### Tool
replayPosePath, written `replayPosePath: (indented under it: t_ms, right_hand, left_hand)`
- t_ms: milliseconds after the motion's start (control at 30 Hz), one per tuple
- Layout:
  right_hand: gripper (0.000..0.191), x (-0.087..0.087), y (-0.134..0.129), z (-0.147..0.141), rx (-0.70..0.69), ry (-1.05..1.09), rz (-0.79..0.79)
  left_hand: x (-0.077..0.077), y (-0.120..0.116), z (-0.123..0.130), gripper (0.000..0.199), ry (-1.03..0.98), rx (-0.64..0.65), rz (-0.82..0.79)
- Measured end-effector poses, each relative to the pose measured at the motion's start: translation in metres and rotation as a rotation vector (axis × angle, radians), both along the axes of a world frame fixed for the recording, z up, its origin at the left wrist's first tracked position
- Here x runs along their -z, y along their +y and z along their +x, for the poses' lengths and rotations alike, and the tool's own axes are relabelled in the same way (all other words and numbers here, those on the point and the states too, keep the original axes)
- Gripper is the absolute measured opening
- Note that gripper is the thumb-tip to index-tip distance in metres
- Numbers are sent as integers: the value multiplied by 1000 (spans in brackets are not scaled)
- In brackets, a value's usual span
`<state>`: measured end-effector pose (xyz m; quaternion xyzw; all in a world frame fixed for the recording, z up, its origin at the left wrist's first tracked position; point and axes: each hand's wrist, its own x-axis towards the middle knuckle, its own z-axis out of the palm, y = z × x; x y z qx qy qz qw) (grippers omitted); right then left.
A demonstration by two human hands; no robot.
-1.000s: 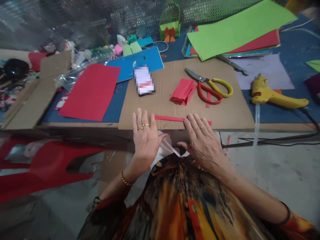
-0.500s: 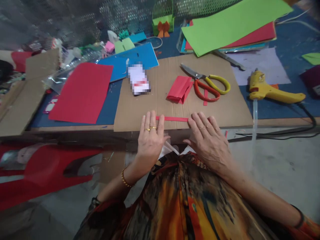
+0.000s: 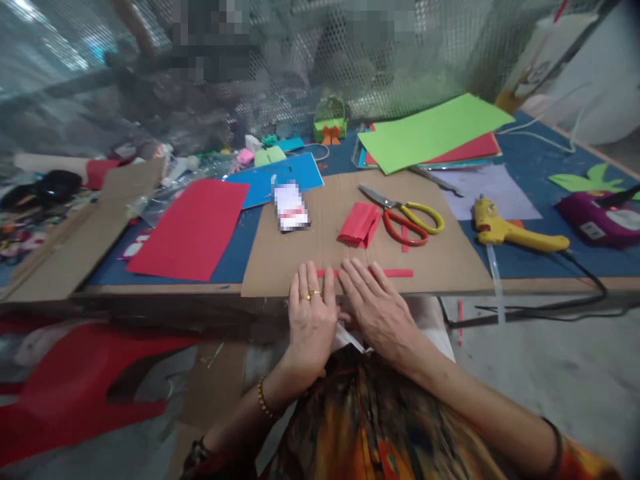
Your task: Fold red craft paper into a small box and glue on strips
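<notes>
A narrow red paper strip (image 3: 400, 273) lies flat along the front of a cardboard sheet (image 3: 280, 267). My left hand (image 3: 313, 327) rests palm down with its fingers stretched over the strip's left part. Close beside it, my right hand (image 3: 377, 310) lies flat, fingertips pressing on the strip's middle; the right end sticks out past them. Beyond my hands sit a folded red paper piece (image 3: 359, 225) and scissors (image 3: 400, 210) with one red and one yellow handle. The scissors lie over a short red strip (image 3: 405, 245). A phone (image 3: 291, 207) lies further left.
A yellow glue gun (image 3: 520, 233) with its cord lies at the right, near a purple object (image 3: 600, 217). Red paper (image 3: 193, 230) and a blue sheet (image 3: 280, 177) are at the left. Green sheets (image 3: 440, 133) are stacked behind. A red chair (image 3: 75, 380) stands below, left.
My right hand has slid left along the strip towards my left hand, uncovering the strip's right end. The left hand stays in place. The head view has tilted up.
</notes>
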<state>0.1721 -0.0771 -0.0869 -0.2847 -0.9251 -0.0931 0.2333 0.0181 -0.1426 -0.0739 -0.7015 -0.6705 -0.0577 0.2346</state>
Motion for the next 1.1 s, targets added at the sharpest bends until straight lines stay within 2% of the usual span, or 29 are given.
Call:
replayPosePath:
  t_ms: [167,300,367,433,500,567,633,700,833,933,1000,1100]
  right_hand:
    - [67,8,-4,56,128,8,103]
    - [65,2,-4,93,188,-28,162]
    - [65,-5,0,90,230,-20,164]
    - [68,-13,5,71,228,-5,144]
    - [69,-16,9,42,107,-9,111]
    - [58,-15,12,13,-30,-20,80]
    - [53,-10,11,-1,-85,-9,46]
    - [55,-4,9,5,-72,3,56]
    - [65,6,3,55,80,45,130]
    - [71,3,2,84,194,32,103]
    - [75,-2,2,83,248,23,83]
    - [80,-11,3,56,239,53,60]
  left_hand:
    - [-2,1,3,71,22,-24,-1]
    - [-4,1,3,76,32,-22,-40]
    - [-3,2,2,78,24,3,-77]
    - [-1,3,0,79,9,27,-99]
    - [2,3,-1,79,13,39,-90]
    - [5,3,-1,76,41,36,-66]
    - [5,3,-1,71,67,21,-57]
    - [3,2,0,68,66,0,-72]
    - [-4,1,2,75,40,2,-76]
    - [-5,2,3,79,11,-8,-80]
    - [-4,3,3,79,1,-9,-97]
    - [-1,4,1,73,-8,14,-115]
